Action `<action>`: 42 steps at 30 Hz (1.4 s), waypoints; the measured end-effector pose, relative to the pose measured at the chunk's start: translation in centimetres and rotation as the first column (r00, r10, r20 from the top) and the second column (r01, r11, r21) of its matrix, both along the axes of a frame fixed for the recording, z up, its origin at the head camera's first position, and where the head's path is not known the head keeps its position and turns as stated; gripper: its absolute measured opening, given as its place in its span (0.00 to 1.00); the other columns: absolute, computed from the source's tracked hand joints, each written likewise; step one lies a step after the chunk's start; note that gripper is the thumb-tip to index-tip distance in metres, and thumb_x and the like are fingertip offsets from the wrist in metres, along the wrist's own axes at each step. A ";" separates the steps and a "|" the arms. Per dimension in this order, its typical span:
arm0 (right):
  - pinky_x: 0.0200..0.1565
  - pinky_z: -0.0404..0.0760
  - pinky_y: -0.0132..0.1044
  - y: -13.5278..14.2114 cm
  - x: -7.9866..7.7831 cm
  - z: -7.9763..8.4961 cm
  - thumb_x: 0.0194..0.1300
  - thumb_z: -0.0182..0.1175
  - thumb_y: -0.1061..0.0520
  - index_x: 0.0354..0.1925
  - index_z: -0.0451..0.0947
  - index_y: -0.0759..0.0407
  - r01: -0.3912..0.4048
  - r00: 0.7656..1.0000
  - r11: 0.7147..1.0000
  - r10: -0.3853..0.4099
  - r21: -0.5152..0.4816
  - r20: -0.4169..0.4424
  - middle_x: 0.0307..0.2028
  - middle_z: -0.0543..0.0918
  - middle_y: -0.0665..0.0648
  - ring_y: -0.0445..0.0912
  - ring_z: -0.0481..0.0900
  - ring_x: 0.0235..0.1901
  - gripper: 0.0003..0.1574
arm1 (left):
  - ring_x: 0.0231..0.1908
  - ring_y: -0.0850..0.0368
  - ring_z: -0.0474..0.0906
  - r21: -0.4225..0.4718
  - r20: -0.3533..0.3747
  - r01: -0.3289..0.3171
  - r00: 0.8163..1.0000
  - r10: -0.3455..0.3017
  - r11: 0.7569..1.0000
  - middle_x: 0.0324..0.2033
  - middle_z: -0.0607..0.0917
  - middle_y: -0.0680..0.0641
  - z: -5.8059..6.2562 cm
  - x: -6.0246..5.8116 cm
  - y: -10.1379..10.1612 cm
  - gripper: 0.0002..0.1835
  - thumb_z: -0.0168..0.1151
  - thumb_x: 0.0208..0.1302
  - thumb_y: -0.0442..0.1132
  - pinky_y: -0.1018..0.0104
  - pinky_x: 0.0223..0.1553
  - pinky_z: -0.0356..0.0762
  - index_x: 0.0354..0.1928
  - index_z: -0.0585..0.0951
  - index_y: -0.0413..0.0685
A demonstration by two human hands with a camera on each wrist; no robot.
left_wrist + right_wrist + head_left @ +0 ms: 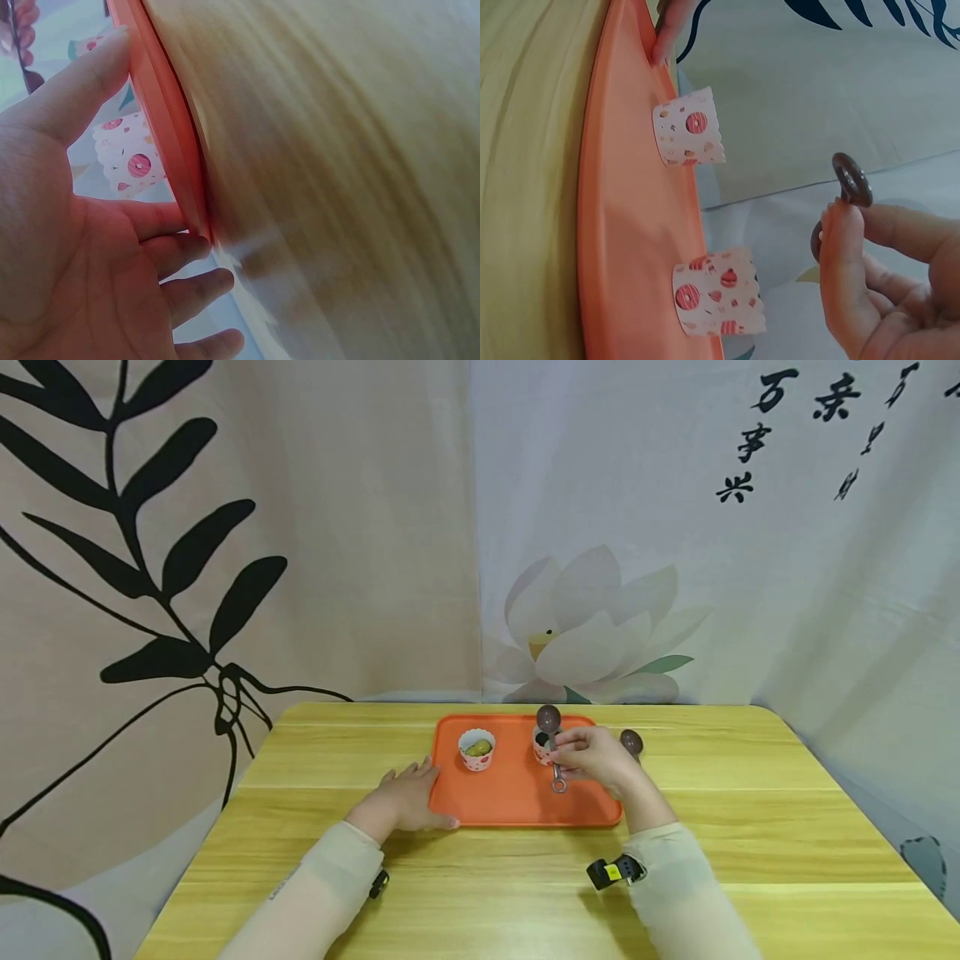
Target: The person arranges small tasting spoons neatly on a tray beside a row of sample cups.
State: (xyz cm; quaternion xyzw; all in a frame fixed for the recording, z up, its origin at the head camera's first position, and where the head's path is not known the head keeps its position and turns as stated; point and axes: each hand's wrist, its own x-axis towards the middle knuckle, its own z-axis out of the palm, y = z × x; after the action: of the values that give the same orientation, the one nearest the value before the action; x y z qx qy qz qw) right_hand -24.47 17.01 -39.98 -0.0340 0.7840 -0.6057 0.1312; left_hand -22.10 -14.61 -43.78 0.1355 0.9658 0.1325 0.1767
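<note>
My right hand [596,758] pinches the handle of a brown spoon [548,719] between thumb and fingers. The spoon's bowl points up and away, and its ring-shaped end hangs towards me above the orange tray [502,802]. Just behind that spoon, partly hidden by it and the hand, is a patterned paper cup [541,752] with dark pieces inside. Another paper cup [477,762], with yellow-green pieces in it, stands on the tray's left half. My left hand [408,797] is spread at the tray's near left corner, thumb along the front edge and fingers against the left side.
A second brown spoon [632,742] lies right of the tray, its handle hidden behind my right hand and wrist. The wooden table [480,893] ends at a printed cloth backdrop [375,568] behind the tray.
</note>
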 end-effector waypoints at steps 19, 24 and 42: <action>0.35 0.86 0.38 -2.9 -0.6 -1.6 0.66 0.64 0.68 0.55 0.74 0.75 -0.001 0.998 0.999 0.004 -0.048 0.066 0.39 0.84 0.62 0.45 0.84 0.29 0.20 | 0.76 0.37 0.49 0.004 0.005 -0.003 1.000 0.003 1.000 0.77 0.53 0.39 -0.1 -0.1 0.0 0.58 0.67 0.56 0.68 0.35 0.71 0.42 0.77 0.57 0.38; 0.34 0.86 0.38 -3.6 -0.7 -2.0 0.66 0.62 0.70 0.53 0.75 0.75 0.007 0.997 0.999 -0.004 -0.044 0.073 0.37 0.85 0.62 0.45 0.84 0.29 0.18 | 0.75 0.37 0.49 0.007 0.006 -0.001 1.000 0.001 1.000 0.77 0.53 0.39 0.1 0.0 0.0 0.58 0.68 0.56 0.68 0.34 0.71 0.43 0.77 0.57 0.38; 0.33 0.86 0.41 -5.5 -1.3 -3.5 0.65 0.62 0.71 0.46 0.75 0.74 0.021 0.992 0.999 -0.025 0.032 0.123 0.34 0.83 0.62 0.46 0.82 0.26 0.11 | 0.75 0.37 0.49 0.007 0.010 -0.004 1.000 0.004 1.000 0.77 0.54 0.38 0.0 0.0 0.0 0.58 0.68 0.55 0.69 0.34 0.71 0.43 0.76 0.58 0.37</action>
State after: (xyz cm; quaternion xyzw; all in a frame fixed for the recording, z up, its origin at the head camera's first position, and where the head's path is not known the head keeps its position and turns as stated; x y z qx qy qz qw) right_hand -25.79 11.47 -43.53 0.0145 0.7839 -0.5961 0.1730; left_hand -22.11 -14.66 -43.76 0.1336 0.9647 0.1367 0.1811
